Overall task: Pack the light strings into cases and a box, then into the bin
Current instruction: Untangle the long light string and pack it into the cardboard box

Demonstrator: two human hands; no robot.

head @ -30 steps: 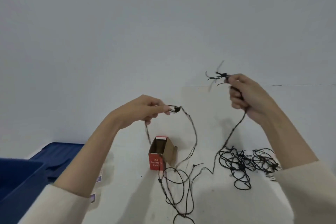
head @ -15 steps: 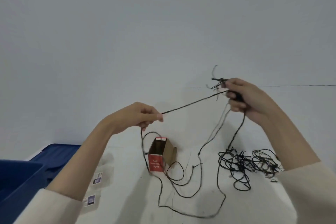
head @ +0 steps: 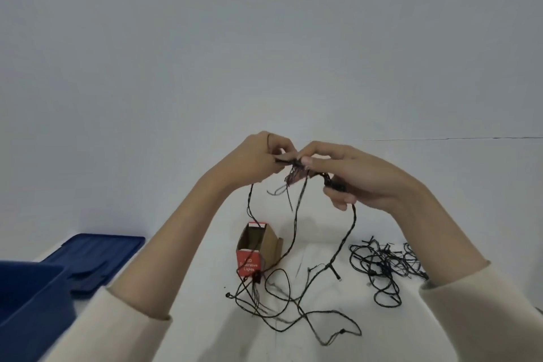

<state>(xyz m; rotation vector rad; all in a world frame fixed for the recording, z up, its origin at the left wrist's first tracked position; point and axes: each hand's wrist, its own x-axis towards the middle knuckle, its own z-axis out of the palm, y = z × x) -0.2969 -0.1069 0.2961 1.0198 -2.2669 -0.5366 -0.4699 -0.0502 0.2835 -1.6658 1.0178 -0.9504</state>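
- the left hand had swung in from the left and met the right hand above the counter; half a second before, they were well apart with a strand pulled taut between them.
- that taut strand was gone: the left grip, fingers pinched together on the light string, was laying it against the small wound bundle in the right hand.
- the right grip was clamped on that bundle, thumb and forefinger closed over its top and the lower fingers curled round a dark lump of wire beneath.
- the slack had shifted too: the wide loop near the front edge had drawn into tighter loops just in front of the open led lights box.
- one strand dropped from the left hand past the box's open top; whether it went inside could not be told.
- in my judgement this was one more turn of winding, with a good length left to gather before the string would fit the box.
- the second tangled string lay unchanged to the right, and the blue bin and its lid waited at the left, so packing looked to be at an early stage.
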